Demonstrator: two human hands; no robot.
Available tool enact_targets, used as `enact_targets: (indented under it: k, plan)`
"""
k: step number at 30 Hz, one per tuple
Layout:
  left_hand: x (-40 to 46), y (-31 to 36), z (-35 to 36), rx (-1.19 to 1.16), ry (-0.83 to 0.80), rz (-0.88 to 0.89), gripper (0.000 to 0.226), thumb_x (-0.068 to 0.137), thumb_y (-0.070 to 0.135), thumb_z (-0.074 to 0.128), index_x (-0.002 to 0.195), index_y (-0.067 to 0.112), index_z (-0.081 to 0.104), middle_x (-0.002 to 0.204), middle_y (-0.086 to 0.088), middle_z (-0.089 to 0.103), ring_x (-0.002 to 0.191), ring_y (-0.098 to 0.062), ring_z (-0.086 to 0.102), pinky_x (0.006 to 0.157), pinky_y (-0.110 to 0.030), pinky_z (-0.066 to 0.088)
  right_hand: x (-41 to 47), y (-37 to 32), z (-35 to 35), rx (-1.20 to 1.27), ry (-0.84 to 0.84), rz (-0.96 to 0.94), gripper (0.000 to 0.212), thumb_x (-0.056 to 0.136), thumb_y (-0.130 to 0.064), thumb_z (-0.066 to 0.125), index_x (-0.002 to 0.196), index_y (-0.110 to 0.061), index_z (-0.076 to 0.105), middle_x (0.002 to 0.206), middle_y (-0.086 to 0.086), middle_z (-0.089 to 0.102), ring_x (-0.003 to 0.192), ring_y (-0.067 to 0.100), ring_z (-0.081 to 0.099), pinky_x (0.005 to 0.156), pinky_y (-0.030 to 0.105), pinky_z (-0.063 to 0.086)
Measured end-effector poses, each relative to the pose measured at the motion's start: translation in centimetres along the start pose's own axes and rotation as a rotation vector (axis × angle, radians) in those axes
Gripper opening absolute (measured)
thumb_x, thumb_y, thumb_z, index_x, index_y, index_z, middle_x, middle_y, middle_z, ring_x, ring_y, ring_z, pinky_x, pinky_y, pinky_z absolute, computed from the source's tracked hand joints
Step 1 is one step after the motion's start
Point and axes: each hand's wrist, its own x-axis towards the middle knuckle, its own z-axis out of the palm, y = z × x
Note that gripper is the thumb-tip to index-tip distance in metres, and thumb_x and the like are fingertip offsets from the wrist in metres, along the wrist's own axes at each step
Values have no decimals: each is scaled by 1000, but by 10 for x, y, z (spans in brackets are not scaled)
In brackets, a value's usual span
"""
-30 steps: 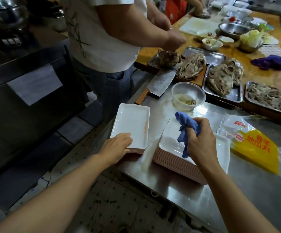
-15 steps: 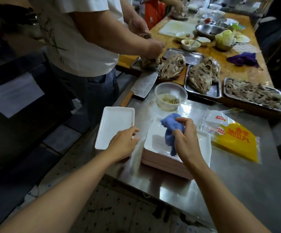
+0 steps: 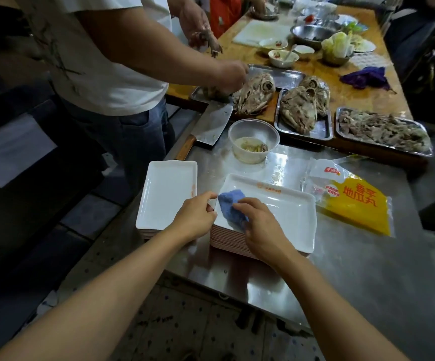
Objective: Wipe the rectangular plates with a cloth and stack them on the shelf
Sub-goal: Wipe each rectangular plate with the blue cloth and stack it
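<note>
Head view: the steel table [image 3: 354,282] fills the lower right, its far end butting against a wooden counter [image 3: 341,82] whose top edge runs out of frame. A second person in a white shirt [image 3: 101,56] stands at the left, cut off above the chest, one hand among the cooked meat on a metal tray [image 3: 289,78]; what that hand grips is too dark to make out. Two stacks of white rectangular plates sit side by side near the table's front edge: the larger stack [image 3: 284,217] on the right and the smaller stack [image 3: 167,194] on the left, overhanging the table's left edge. How many plates each stack holds cannot be counted (only pinkish rims show). A yellow packet [image 3: 351,201] lies just right of the larger stack, a clear plastic bowl [image 3: 252,140] behind it, and a cleaver [image 3: 208,126] beside the bowl. The right hand [image 3: 263,230] presses a bunched blue cloth [image 3: 232,207] onto the left end of the top plate of the larger stack, fingers curled around the cloth and hiding its lower part. The left hand [image 3: 195,217] pinches the near left corner of that same top plate, thumb and fingers bent over its rim.
</note>
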Motion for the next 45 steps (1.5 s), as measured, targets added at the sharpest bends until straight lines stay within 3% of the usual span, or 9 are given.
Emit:
enact_targets:
  k: [4,8,16,21,26,32,39,42,45]
  plan:
    - [0,2,2,-10,-9,-6,40,87,9,56,125,22,49,95,-5,62,86,-24,61,81,-43,55,-3,-8,11,33,-68,-61,44,84,-3,46,126,-5,58,139,10,45,127,28,40,105,28,30]
    - [0,4,3,16,-4,-20,40,84,12,61,120,23,46,87,1,56,86,-22,58,81,-40,53,-12,0,10,-107,-74,-128,37,85,-12,58,121,-16,62,132,2,48,120,24,42,99,33,37]
    - [6,18,7,93,-28,-39,62,82,3,54,138,26,39,119,-8,60,105,-29,56,90,-44,50,-55,38,-26,-367,18,95,42,82,-10,52,122,-19,61,128,2,48,110,27,44,85,32,35]
    - [6,16,3,71,-51,-33,65,82,1,50,138,30,41,116,-3,60,100,-25,56,84,-42,53,-56,47,-37,-542,44,238,33,86,-14,48,117,-11,60,131,7,44,114,28,39,87,31,32]
    - [8,15,1,41,-71,-40,67,80,-2,49,137,30,41,103,-3,62,94,-25,58,80,-44,55,-21,59,-47,-566,73,268,39,94,-10,38,132,-7,46,136,13,37,121,27,34,98,31,31]
    - [10,11,0,-36,-108,-45,73,78,-7,47,139,32,39,90,-5,58,80,-26,58,70,-43,54,7,45,-28,-191,142,299,33,92,-4,37,123,3,47,133,15,32,122,31,32,99,43,37]
    - [11,7,0,-38,-95,-21,71,78,-5,52,138,30,41,82,5,53,78,-23,57,76,-41,55,45,10,-2,-23,84,72,40,87,2,48,127,3,50,134,15,41,120,29,41,98,27,34]
    - [11,5,1,-34,-90,-14,71,79,-5,52,140,29,40,81,3,54,78,-25,58,75,-40,54,55,-3,-2,159,57,68,40,81,8,51,120,4,54,120,20,56,107,28,54,80,15,35]
    - [11,3,0,-72,-99,-38,73,79,-5,53,142,28,38,91,-7,57,80,-28,60,75,-41,55,53,-5,-5,205,14,120,39,82,4,51,120,-7,52,115,14,60,91,18,51,75,22,37]
